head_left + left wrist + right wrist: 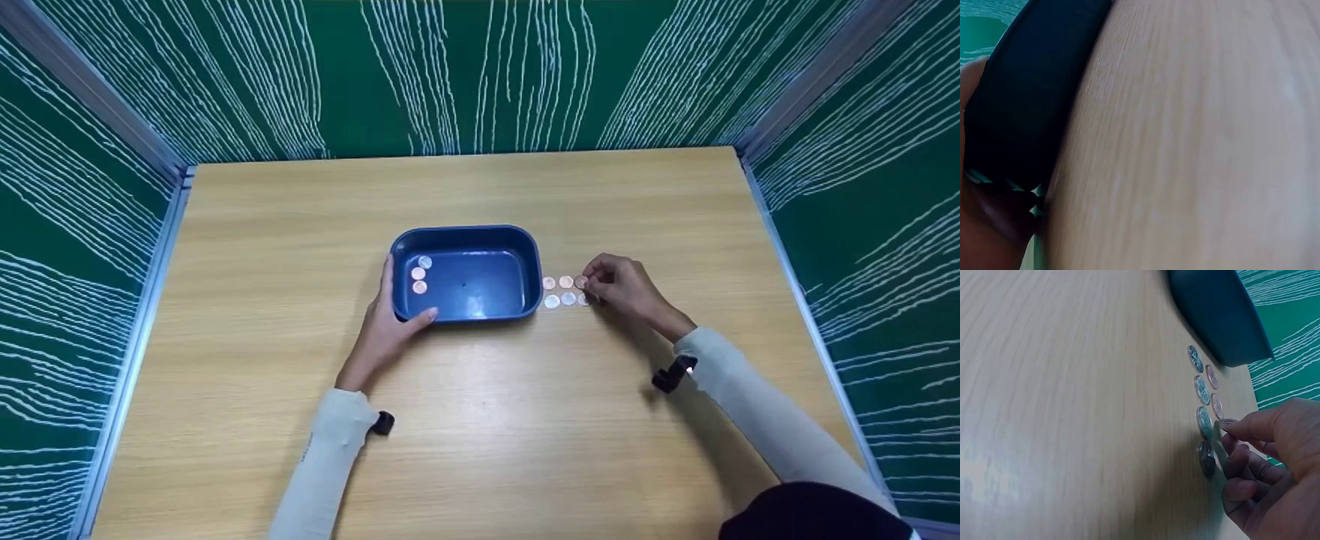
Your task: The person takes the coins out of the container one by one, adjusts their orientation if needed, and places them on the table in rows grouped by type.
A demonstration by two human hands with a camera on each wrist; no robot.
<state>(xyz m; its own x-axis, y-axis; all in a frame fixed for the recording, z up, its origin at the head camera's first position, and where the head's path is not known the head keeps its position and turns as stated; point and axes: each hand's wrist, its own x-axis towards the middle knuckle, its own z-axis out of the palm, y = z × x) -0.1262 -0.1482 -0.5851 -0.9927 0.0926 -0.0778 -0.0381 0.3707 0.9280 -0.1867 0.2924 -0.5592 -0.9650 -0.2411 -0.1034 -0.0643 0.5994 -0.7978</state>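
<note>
A dark blue plastic tub point(465, 316) stands on the wooden table, with three coins point(418, 274) inside near its left wall. At the tub's left end my left hand point(388, 328) grips it, thumb over the near rim and fingers against the outer wall. To the right of the tub, my right hand point(621, 286) pinches a copper-coloured coin point(1228, 423) between thumb and finger, its edge tilted up. Beside that hand lie two short rows on the table: copper-coloured coins point(1216, 405) and silver-coloured coins point(1202, 390). My fingers partly cover the row ends in the head view.
The wooden table point(480, 420) stretches around the tub on all sides. Green walls with white streaks point(345, 75) rise behind it and at both sides, with metal frame posts point(127, 300) along the edges. A dark rounded object point(814, 514) shows at the lower right.
</note>
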